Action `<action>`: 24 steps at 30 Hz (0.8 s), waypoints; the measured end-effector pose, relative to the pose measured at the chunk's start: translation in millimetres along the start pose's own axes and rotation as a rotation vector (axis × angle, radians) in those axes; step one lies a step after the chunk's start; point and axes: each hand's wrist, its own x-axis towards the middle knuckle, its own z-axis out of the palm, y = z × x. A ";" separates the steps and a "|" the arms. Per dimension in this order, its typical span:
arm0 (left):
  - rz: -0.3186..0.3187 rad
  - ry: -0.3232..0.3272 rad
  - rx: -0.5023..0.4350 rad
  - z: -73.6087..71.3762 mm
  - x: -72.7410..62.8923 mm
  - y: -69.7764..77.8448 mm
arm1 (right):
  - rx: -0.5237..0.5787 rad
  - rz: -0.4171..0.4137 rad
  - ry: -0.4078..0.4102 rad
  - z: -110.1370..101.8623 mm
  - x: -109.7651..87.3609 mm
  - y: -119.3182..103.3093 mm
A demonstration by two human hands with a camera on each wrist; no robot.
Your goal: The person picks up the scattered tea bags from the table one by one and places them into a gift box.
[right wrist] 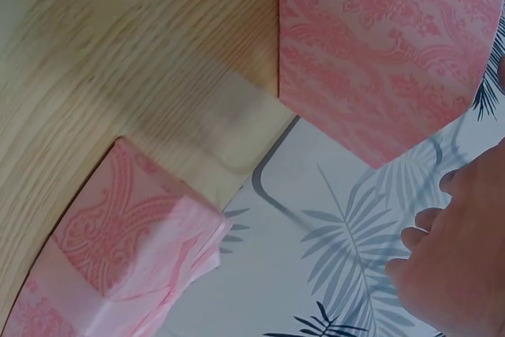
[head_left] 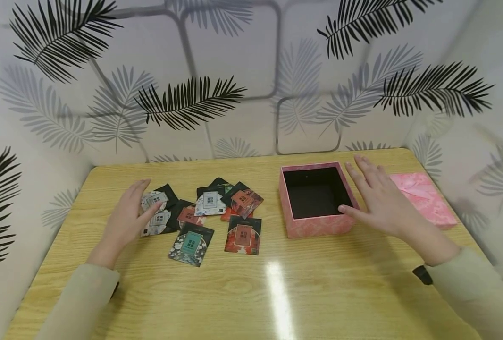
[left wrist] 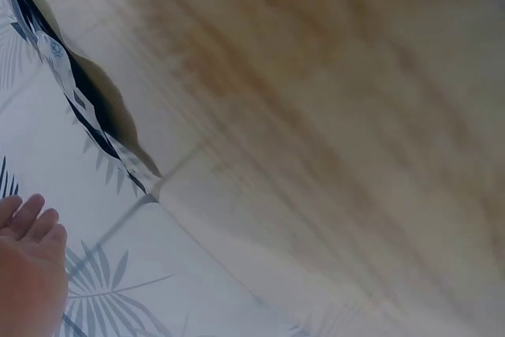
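In the head view my left hand [head_left: 124, 219] is over the left end of a spread of small printed sachets, fingers extended and holding nothing. Among the sachets are one with a teal label [head_left: 191, 244], a red one [head_left: 243, 235] and a pale one [head_left: 210, 202]; some overlap. My right hand [head_left: 379, 200], fingers spread, is at the right side of an open pink box [head_left: 319, 229] with a black inside. Beyond that hand lies the box's pink lid [head_left: 430, 193], partly hidden behind it. The right wrist view shows the patterned box wall [right wrist: 379, 45] and the lid's bow-like band [right wrist: 87, 290].
Everything lies on a wood-grain table [head_left: 217, 293] whose far edge meets a leaf-printed backdrop [head_left: 243, 123]. The backdrop also runs along both sides. A bright light reflection crosses the table's front middle.
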 end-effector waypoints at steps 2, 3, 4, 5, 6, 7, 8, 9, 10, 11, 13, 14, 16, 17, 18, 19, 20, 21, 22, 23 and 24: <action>0.007 -0.022 0.007 -0.4 0.5 0.8 | 0.001 -0.013 0.005 1.3 1.7 -4.1; 0.009 -0.035 0.008 -0.5 1.0 1.2 | 0.001 -0.017 0.007 1.9 2.7 -6.0; 0.010 -0.048 0.014 -0.3 1.7 1.1 | -0.002 -0.021 0.007 2.6 3.9 -7.7; 0.014 -0.059 0.018 -0.1 2.7 0.9 | -0.001 -0.025 0.009 3.4 5.1 -9.2; 0.015 -0.071 0.020 0.2 3.8 0.4 | -0.001 -0.029 0.010 4.3 6.4 -10.5; 0.012 -0.082 0.020 0.5 5.0 -0.3 | -0.002 -0.031 0.010 5.3 7.7 -11.5; 0.012 -0.086 0.018 1.1 6.4 -1.5 | 0.001 -0.035 0.010 6.4 9.1 -12.3; 0.014 -0.082 0.018 1.7 7.8 -3.0 | 0.002 -0.035 0.011 7.5 10.3 -12.9; 0.017 -0.076 0.022 2.4 9.3 -4.9 | 0.003 -0.036 0.011 8.3 11.5 -13.3; 0.018 -0.069 0.020 2.7 10.7 -6.8 | 0.007 -0.028 0.006 9.4 12.4 -13.6; 0.010 -0.050 0.012 2.9 13.5 -10.8 | 0.015 -0.016 -0.008 11.4 14.2 -14.0; 0.009 -0.036 0.003 2.7 14.8 -13.0 | 0.020 -0.007 -0.017 12.3 15.1 -13.9; -0.010 -0.021 -0.021 1.0 16.6 -17.5 | 0.026 0.006 -0.036 13.5 16.9 -13.9; -0.023 -0.018 -0.042 -0.1 17.4 -19.7 | 0.030 0.014 -0.048 14.0 17.8 -14.1; -0.034 -0.018 -0.061 -1.3 18.3 -22.3 | 0.032 0.016 -0.056 14.1 18.9 -14.1; -0.045 -0.022 -0.084 -2.2 19.3 -25.2 | 0.030 0.018 -0.062 14.4 20.1 -14.0; -0.060 -0.031 -0.108 -3.2 20.3 -28.2 | 0.031 0.021 -0.072 14.6 21.3 -13.8; -0.073 -0.040 -0.133 -4.0 21.3 -31.1 | 0.029 0.023 -0.079 14.5 22.5 -13.8; -0.085 -0.051 -0.154 -4.7 22.6 -34.2 | 0.028 0.026 -0.088 14.6 23.7 -13.8; -0.099 -0.064 -0.181 -5.2 23.8 -37.3 | 0.027 0.032 -0.095 15.5 24.8 -12.8; -0.112 -0.077 -0.202 -5.6 25.0 -40.2 | 0.023 0.035 -0.100 16.1 25.8 -12.5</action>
